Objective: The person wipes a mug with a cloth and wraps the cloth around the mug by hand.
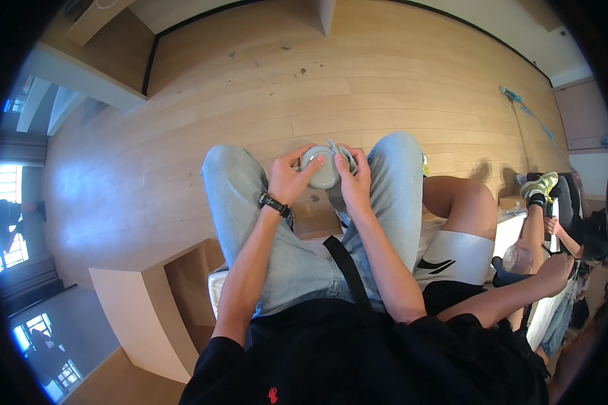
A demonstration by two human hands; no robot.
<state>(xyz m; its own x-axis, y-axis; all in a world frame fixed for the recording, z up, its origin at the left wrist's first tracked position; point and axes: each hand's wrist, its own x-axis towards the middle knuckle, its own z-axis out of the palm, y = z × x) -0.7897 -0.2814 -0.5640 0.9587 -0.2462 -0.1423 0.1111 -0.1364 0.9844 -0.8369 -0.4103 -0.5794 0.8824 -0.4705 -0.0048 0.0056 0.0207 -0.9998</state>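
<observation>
A round, pale grey-green disc-shaped object (322, 177), perhaps a lidded container, is held between my two hands above the gap between my knees. My left hand (290, 174) grips its left side, the thumb lying across its flat top. On the other side my right hand (355, 177) holds the edge, with its thumb near the rim. Crumpled grey material (352, 164), like cloth or a soft strap, shows by the right fingers; whether it is part of the disc I cannot tell. A black wristwatch (274, 204) is on my left wrist.
Close on my right sits a person with a bare knee (468, 202); more people sit beyond. A wooden open-fronted cabinet (126, 298) stands at my left. A blue-handled mop (510, 94) lies toward the far right. Dark marks dot the wooden floor (263, 111).
</observation>
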